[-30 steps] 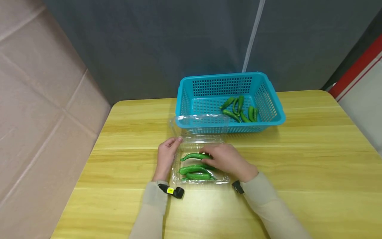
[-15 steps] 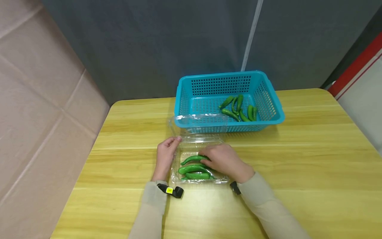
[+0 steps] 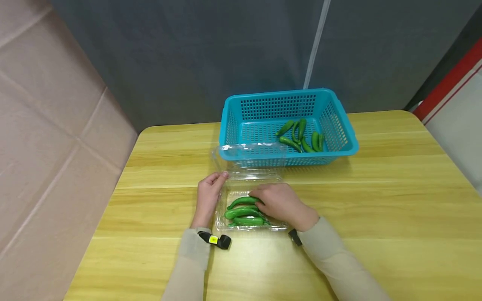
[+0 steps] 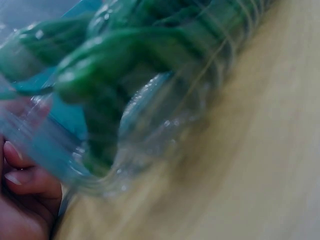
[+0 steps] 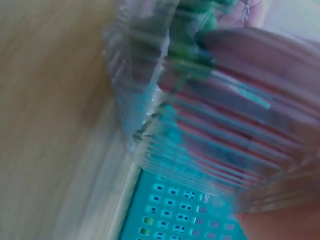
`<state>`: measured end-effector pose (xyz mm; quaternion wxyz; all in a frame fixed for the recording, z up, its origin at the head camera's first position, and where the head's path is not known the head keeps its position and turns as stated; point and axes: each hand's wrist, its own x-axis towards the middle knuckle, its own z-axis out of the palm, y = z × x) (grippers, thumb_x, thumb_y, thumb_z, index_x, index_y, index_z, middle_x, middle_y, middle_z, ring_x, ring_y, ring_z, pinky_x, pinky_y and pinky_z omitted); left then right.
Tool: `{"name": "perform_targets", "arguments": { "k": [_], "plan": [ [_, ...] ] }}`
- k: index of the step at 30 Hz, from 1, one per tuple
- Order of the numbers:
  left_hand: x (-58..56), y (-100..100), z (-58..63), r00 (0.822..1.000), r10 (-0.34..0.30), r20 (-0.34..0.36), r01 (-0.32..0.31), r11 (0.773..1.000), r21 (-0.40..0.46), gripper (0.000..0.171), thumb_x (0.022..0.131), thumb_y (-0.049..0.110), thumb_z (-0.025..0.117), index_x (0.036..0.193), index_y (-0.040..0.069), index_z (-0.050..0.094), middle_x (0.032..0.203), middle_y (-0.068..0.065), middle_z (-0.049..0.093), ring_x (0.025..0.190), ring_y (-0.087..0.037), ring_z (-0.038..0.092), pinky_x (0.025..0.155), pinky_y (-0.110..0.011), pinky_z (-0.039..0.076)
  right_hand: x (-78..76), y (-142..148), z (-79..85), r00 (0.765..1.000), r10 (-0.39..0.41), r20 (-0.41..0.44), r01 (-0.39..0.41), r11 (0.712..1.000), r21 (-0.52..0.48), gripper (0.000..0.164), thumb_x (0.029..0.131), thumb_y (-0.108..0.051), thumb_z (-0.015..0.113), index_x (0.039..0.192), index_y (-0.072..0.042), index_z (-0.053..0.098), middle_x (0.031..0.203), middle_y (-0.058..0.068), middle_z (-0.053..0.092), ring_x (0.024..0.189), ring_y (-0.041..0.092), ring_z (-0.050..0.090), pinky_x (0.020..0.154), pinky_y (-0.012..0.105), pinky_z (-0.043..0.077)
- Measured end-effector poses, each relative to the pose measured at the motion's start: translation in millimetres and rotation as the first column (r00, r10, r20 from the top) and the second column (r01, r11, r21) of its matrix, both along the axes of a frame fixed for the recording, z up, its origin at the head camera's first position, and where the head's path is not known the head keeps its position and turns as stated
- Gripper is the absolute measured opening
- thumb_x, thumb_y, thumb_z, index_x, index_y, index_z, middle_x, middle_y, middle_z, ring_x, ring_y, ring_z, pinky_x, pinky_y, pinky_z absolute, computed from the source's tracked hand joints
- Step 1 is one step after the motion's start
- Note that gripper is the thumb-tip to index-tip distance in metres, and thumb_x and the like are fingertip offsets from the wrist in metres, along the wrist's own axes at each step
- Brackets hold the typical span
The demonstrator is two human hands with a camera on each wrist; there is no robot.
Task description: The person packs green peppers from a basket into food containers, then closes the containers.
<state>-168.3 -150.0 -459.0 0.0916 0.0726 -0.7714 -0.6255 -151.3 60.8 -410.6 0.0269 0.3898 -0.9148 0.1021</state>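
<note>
A clear plastic clamshell box [image 3: 281, 228] stands on the table with its lid [image 3: 260, 172] raised at the back. Several green chili peppers [image 3: 246, 221] lie crosswise in its front half. At the box's left rim, my left hand [image 3: 208, 198] pinches the edge between thumb and curled fingers; through the left wrist view these fingers [image 4: 32, 180] show beside the clear wall. Inside the box, my right hand [image 3: 280, 202] holds the right end of the rearmost chili pepper [image 3: 241, 201]. Its fingertips are partly hidden, and the right wrist view shows it blurred through the ribbed plastic wall.
A blue perforated basket [image 3: 348, 146] stands behind the box, its front overlapped by the raised lid. Several more green chili peppers [image 3: 290, 143] lie in its right half. A dark grey curtain [image 3: 188, 62] hangs behind the wooden table [image 3: 395, 188].
My right hand has drawn the rearmost chili pepper slightly toward the front, closer against the others in the box. The left hand has stayed at the rim.
</note>
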Motion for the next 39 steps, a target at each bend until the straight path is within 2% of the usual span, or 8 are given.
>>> {"name": "perform_targets", "arguments": {
  "k": [5, 11, 19, 29, 31, 37, 39],
  "plan": [
    [0.7, -0.6, 0.0, 1.000, -0.006, 0.002, 0.006, 1.000, 0.001, 0.039, 0.079, 0.046, 0.062, 0.089, 0.009, 0.069, 0.046, 0.001, 0.043, 0.035, -0.008, 0.031, 0.031, -0.023, 0.024, 1.1, -0.5, 1.3, 1.000, -0.004, 0.031, 0.004, 1.000, -0.008, 0.025, 0.080, -0.023, 0.065, 0.106, -0.020, 0.064, 0.094, -0.006, 0.063, 0.077, 0.011, 0.060, 0.064, 0.030, 0.048],
    [2.4, -1.3, -1.6, 1.000, -0.003, -0.001, 0.003, 1.000, -0.004, 0.041, 0.078, 0.049, 0.062, 0.089, 0.010, 0.070, 0.054, -0.010, 0.051, 0.036, -0.008, 0.032, 0.032, -0.023, 0.025, 1.9, -0.1, -0.1, 0.999, 0.002, 0.034, -0.001, 1.000, -0.026, 0.024, 0.080, -0.022, 0.065, 0.104, -0.022, 0.065, 0.089, -0.007, 0.062, 0.070, 0.010, 0.058, 0.059, 0.028, 0.046],
    [0.8, -1.2, -1.1, 1.000, 0.000, -0.002, 0.000, 1.000, -0.001, 0.038, 0.077, 0.049, 0.063, 0.087, 0.012, 0.070, 0.046, 0.001, 0.042, 0.035, -0.009, 0.031, 0.032, -0.023, 0.024, 1.0, -0.4, -1.4, 1.000, 0.010, 0.002, -0.010, 1.000, 0.015, 0.021, 0.081, -0.026, 0.064, 0.102, -0.024, 0.067, 0.083, -0.008, 0.059, 0.063, 0.007, 0.053, 0.053, 0.025, 0.043],
    [-0.3, -0.9, 0.9, 1.000, 0.004, 0.009, -0.004, 1.000, -0.007, 0.036, 0.077, 0.048, 0.063, 0.085, 0.014, 0.070, 0.049, -0.001, 0.045, 0.037, -0.008, 0.032, 0.033, -0.022, 0.025, 0.5, -0.2, -1.6, 1.000, 0.020, -0.011, -0.020, 1.000, -0.012, 0.016, 0.083, -0.025, 0.060, 0.097, -0.026, 0.068, 0.078, -0.011, 0.056, 0.060, 0.005, 0.049, 0.050, 0.024, 0.040],
    [0.2, -0.8, 3.7, 1.000, -0.002, 0.019, 0.001, 1.000, 0.003, 0.035, 0.077, 0.046, 0.064, 0.086, 0.013, 0.070, 0.048, 0.000, 0.045, 0.037, -0.007, 0.033, 0.034, -0.022, 0.026, 0.3, -0.3, -1.8, 1.000, 0.023, -0.013, -0.023, 1.000, -0.015, 0.016, 0.084, -0.025, 0.059, 0.097, -0.026, 0.068, 0.077, -0.011, 0.056, 0.060, 0.005, 0.050, 0.050, 0.024, 0.041],
    [8.0, 3.9, 23.8, 0.999, -0.031, 0.017, 0.030, 0.999, 0.015, 0.030, 0.084, 0.030, 0.062, 0.090, 0.001, 0.067, 0.047, 0.003, 0.042, 0.036, -0.005, 0.033, 0.034, -0.022, 0.027, 0.2, -0.7, -1.7, 1.000, 0.013, 0.000, -0.013, 1.000, -0.017, 0.016, 0.084, -0.026, 0.059, 0.098, -0.025, 0.067, 0.081, -0.010, 0.059, 0.066, 0.007, 0.055, 0.054, 0.027, 0.044],
    [9.1, 4.3, 25.4, 0.999, -0.036, 0.012, 0.036, 0.999, 0.017, 0.030, 0.085, 0.028, 0.061, 0.091, 0.000, 0.067, 0.047, 0.002, 0.042, 0.036, -0.006, 0.032, 0.033, -0.022, 0.026, 0.5, -0.9, -1.5, 1.000, 0.007, 0.009, -0.007, 1.000, -0.015, 0.018, 0.084, -0.027, 0.060, 0.100, -0.024, 0.067, 0.083, -0.009, 0.060, 0.068, 0.007, 0.056, 0.056, 0.028, 0.046]
  ]
}}
